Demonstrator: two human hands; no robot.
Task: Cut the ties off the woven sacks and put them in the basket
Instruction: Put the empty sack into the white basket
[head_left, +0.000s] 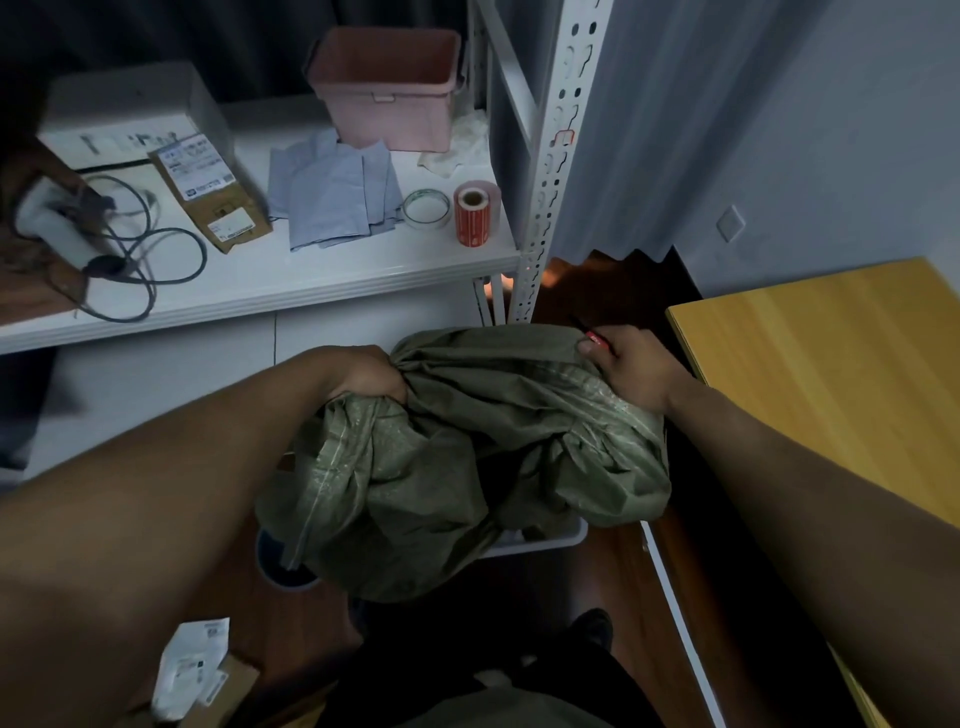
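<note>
A crumpled olive-green woven sack (467, 457) fills the middle of the view, bunched over a white basket (545, 543) whose rim shows below it. My left hand (371, 379) grips a gathered fold of the sack at its upper left. My right hand (628, 364) holds the sack's upper right edge and also grips a thin red-handled tool (595, 335) that pokes out past the fingers. No tie is visible on the sack.
A white shelf (311, 280) behind holds a pink bin (389, 88), blue cloths, a tape ring, a red label roll (475, 213), a parcel and cables. A yellow wooden tabletop (831, 364) lies right. Papers and a box (197, 675) lie on the floor by my feet.
</note>
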